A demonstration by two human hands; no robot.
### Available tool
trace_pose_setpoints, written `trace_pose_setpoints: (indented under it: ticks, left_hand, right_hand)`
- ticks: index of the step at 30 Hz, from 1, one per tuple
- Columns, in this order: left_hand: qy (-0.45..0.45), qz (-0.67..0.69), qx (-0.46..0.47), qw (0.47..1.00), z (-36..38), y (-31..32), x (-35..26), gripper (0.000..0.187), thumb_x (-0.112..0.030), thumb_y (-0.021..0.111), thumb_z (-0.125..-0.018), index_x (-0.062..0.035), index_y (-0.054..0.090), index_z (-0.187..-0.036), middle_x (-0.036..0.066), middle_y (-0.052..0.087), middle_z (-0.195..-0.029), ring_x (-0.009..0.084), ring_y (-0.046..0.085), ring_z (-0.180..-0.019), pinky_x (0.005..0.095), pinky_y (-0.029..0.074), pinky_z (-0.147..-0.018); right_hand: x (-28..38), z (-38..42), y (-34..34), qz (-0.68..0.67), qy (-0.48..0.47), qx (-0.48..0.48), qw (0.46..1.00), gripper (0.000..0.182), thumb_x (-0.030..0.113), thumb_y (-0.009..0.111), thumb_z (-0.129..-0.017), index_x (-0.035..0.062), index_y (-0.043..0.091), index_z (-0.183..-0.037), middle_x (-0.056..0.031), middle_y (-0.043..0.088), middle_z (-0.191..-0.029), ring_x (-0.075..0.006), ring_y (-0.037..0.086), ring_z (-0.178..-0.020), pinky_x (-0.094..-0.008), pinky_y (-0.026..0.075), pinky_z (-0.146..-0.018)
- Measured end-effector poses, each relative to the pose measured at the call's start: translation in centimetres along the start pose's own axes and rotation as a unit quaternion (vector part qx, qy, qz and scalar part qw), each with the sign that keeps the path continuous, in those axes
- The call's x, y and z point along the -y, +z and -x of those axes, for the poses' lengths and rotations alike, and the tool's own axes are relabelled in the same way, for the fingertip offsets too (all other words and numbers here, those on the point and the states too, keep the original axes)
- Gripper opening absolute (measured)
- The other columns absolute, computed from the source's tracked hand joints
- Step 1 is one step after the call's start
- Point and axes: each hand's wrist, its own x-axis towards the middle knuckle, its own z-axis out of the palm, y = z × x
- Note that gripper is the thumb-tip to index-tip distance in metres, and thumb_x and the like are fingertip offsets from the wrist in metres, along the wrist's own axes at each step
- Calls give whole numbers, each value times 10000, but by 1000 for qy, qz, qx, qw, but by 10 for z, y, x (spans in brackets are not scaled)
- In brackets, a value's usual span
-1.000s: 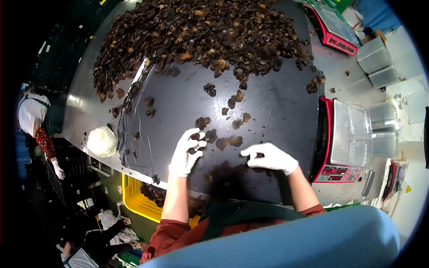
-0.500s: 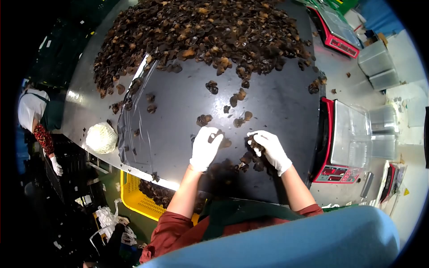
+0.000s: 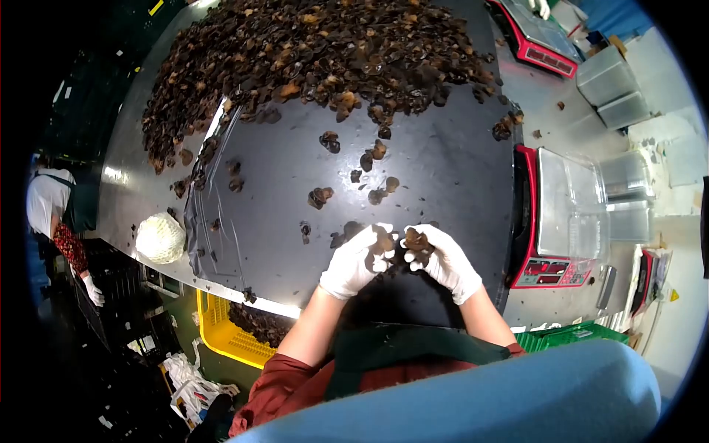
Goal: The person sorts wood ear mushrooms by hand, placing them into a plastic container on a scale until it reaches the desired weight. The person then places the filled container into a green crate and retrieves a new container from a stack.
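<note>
White gloves cover both of my hands, which are close together over the dark table sheet (image 3: 281, 162). My left hand (image 3: 354, 263) has its fingers closed round a brown piece of fungus (image 3: 381, 245). In my right hand (image 3: 446, 267) is another dark brown piece (image 3: 418, 245), held at the fingertips. More dark pieces lie under and behind the hands, partly hidden. Farther up the sheet are loose pieces (image 3: 320, 197), and a large heap of the same brown fungus (image 3: 317, 59) covers the back.
Red scales (image 3: 565, 221) stand at the right, near clear plastic tubs (image 3: 626, 177). A white netted bundle (image 3: 160, 238) sits at the left edge. Below is a yellow crate (image 3: 214, 325); a green crate (image 3: 569, 336) is lower right. A co-worker (image 3: 52, 199) is at far left.
Both hands have come closer together, with the left moving right. Brown pieces now show more plainly in the fingers. The camera view has shifted slightly, and a gloved hand appears at the top right.
</note>
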Motion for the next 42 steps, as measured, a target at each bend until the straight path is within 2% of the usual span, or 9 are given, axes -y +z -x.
trace_pose_setpoints:
  ticks: [6, 12, 16, 18, 20, 30, 32, 38, 42]
  left_hand:
    - [41, 50, 134, 989, 9, 22, 4, 306, -115, 490, -964, 18, 507, -1239, 97, 591, -1110, 183, 585, -982, 294, 489, -838]
    - [116, -36, -16, 993, 16, 38, 36, 248, -174, 473, -978, -20, 539, -1161, 120, 584, -1144, 226, 575, -1057, 337, 458, -922]
    - [409, -451, -111, 786, 20, 76, 81, 365, -33, 514, -882, 55, 504, -1235, 232, 460, -1342, 374, 467, -1229, 433, 365, -1042]
    - [390, -774, -133, 481, 36, 94, 84, 467, -148, 489, -911, 106, 441, -1301, 279, 380, -1417, 431, 361, -1323, 500, 290, -1084]
    - [356, -649, -55, 671, 44, 101, 88, 591, -291, 487, -918, 122, 399, -1331, 339, 289, -1446, 506, 230, -1367, 573, 151, -1116]
    - [493, -585, -30, 643, 44, 111, 92, 592, -6, 533, -831, 143, 337, -1369, 319, 292, -1454, 457, 276, -1367, 478, 189, -1144]
    - [385, -616, -71, 683, 49, 106, 65, 653, -32, 481, -829, 81, 264, -1434, 280, 191, -1516, 407, 177, -1422, 448, 132, -1168]
    - [380, -659, -274, 589, 17, 17, -7, 490, -157, 515, -939, -40, 405, -1401, 223, 321, -1466, 365, 313, -1358, 439, 242, -1129]
    - [376, -741, -317, 458, -14, -45, -36, 504, -182, 585, -873, -94, 473, -1357, 236, 394, -1412, 388, 374, -1294, 458, 315, -1083]
  right_hand:
    - [-12, 6, -1, 29, -31, 35, 998, 312, 205, 553, -947, -1, 589, -1178, -107, 647, -1057, -182, 629, -854, -278, 526, -659]
    - [-39, 19, 3, -5, -70, 14, 997, 365, 276, 533, -969, 68, 538, -1269, -70, 614, -1155, -160, 590, -998, -333, 491, -857]
    - [-73, 21, 6, -20, -184, -82, 979, 347, 272, 482, -992, 84, 526, -1280, -52, 589, -1198, -187, 559, -1097, -343, 451, -968]
    - [-78, 25, 14, -109, -200, -116, 967, 387, 207, 504, -979, 46, 459, -1328, -83, 564, -1212, -158, 573, -1037, -315, 497, -883]
    - [-92, 26, 11, 118, -331, -108, 930, 334, 169, 545, -959, 34, 523, -1263, -74, 616, -1114, -151, 617, -918, -290, 527, -805]
    - [-13, 80, -1, 121, -232, -193, 946, 135, 131, 619, -916, 21, 623, -994, -55, 637, -820, -96, 552, -573, -226, 393, -438]
    - [24, 105, -16, 132, -323, -217, 912, 143, 113, 606, -912, 14, 629, -1014, -43, 636, -785, -49, 507, -542, -180, 356, -428]
    - [146, 175, -95, 384, -510, -478, 603, 139, 145, 589, -937, 33, 656, -889, -20, 609, -718, -64, 499, -578, -217, 380, -490]
    - [190, 197, -188, 529, -364, -459, 614, 251, 183, 651, -898, 3, 660, -1072, -40, 652, -871, -99, 572, -779, -245, 457, -717]
